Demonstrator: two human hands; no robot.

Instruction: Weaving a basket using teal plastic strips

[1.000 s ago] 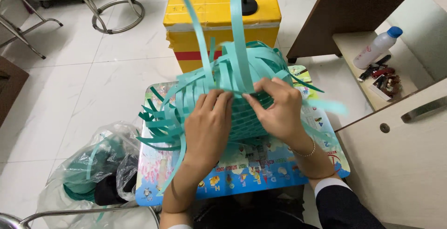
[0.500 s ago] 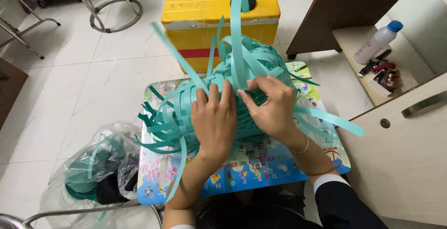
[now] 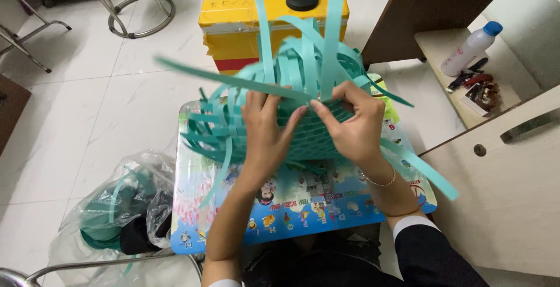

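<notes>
A half-woven basket of teal plastic strips (image 3: 303, 129) rests tilted on a small table with a colourful cartoon top (image 3: 303, 205). Loose strip ends stick up and out on all sides. My left hand (image 3: 265, 129) presses on the woven part with the fingers on a long strip that runs out to the left. My right hand (image 3: 350, 121) pinches a strip at the weave's upper edge. A bracelet sits on my right wrist.
A yellow box (image 3: 233, 13) with a black stand on it is behind the table. A clear plastic bag with teal strips (image 3: 116, 205) lies on the floor at left. A wooden cabinet (image 3: 501, 193) and shelf with a white bottle (image 3: 469, 48) stand right. Chair legs (image 3: 134, 13) are at far left.
The basket has been turned and tipped under my hands. The loose strips have swung, one long strip now pointing left. Both hands have stayed on the weave.
</notes>
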